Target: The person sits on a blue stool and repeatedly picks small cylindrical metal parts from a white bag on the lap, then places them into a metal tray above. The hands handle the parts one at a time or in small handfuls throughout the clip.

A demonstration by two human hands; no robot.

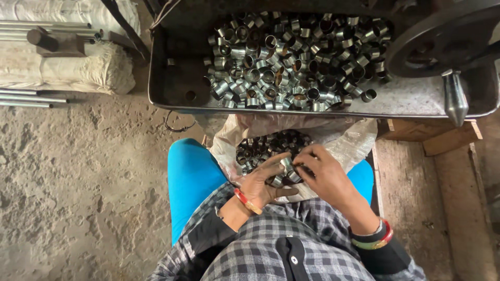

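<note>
Short metal rings point(285, 167) are gripped by both hands over the open sack point(349, 143) resting on the lap. A small stack of rings is held by the left hand point(263, 182), palm up, fingers curled around it. The right hand point(323, 174) is closed over the same stack from the right side, fingertips touching the rings; how many rings are pinched by it cannot be told.

The sack is a pale plastic bag, mouth rolled open, set between the knees in blue trousers point(190, 177). More dark metal rings point(260, 148) are piled inside it, just beyond the hands.

A red bangle point(247, 202) is worn on the left wrist, red and green bangles point(372, 240) on the right wrist. A grey checked shirt point(260, 244) is seen at the lower edge of the view.

Above the sack, a shallow metal tray point(172, 78) is mounted. A large heap of shiny rings point(297, 57) is spread across its middle and far side; the left end of the tray is bare. A dark handwheel point(442, 44) sits over the tray's right corner, with a polished metal handle point(454, 99) hanging over the near right edge.

A wire hook point(177, 126) hangs under the tray's near left corner. Metal tubes point(31, 99) and white sacks point(73, 67) are lying on the concrete floor point(78, 182) at far left. Wooden boards point(448, 138) are seen at right, under the tray.
</note>
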